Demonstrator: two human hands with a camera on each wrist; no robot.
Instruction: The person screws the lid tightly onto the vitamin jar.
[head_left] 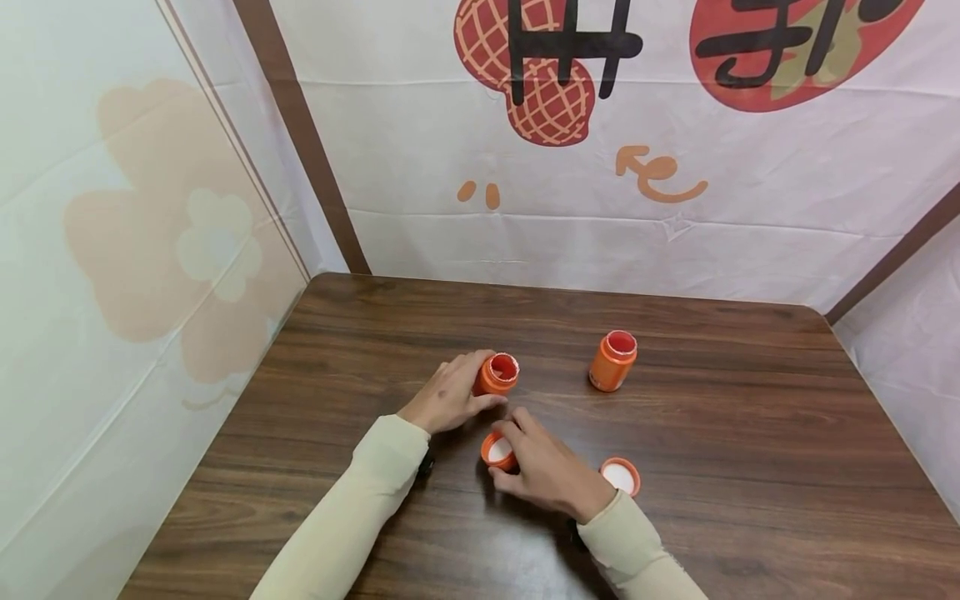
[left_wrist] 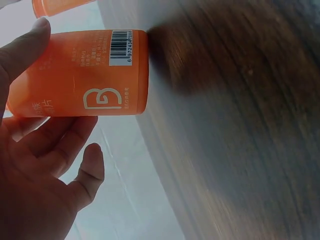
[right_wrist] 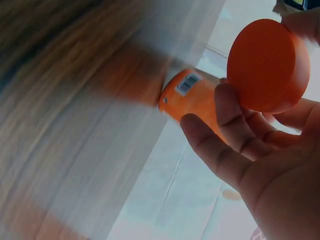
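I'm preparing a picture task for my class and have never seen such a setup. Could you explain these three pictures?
No machine is at work, only a person's bare hands. The wide picture comes from a camera on the head, looking forward and down; the two closer ones come from cameras on the left and right wrists. The left hand holds an open orange jar. The right hand holds an orange lid, its white inside turned up. On the brown table are a second open jar and, nearer the person, another lid, white side up.
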